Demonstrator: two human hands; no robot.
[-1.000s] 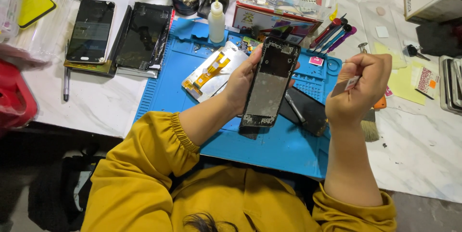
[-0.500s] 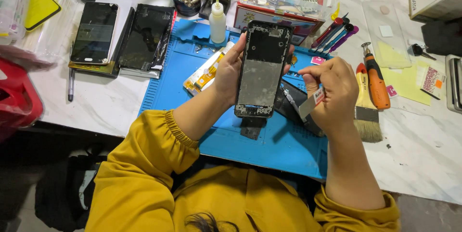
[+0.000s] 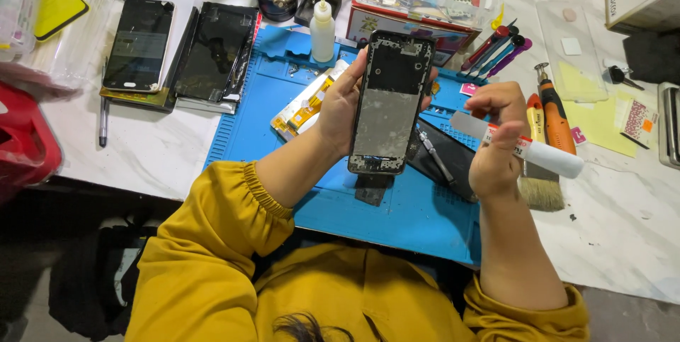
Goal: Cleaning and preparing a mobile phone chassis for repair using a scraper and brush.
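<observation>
The left hand (image 3: 338, 107) has its grip clamped on an opened black phone frame (image 3: 391, 102), bare grey inner plate showing, held upright above the blue work mat (image 3: 418, 214). The right hand's (image 3: 497, 142) grip is clamped on a white tube (image 3: 531, 148). The pale marbled tabletop (image 3: 152, 154) is cluttered with tools.

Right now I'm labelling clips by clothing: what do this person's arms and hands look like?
Both arms wear mustard-yellow sleeves, pushed up and gathered at elastic cuffs. The left sleeve bunches below the elbow; the right sleeve sits near the elbow. The left hand and right hand are bare: no gloves, rings or watch visible.
</observation>
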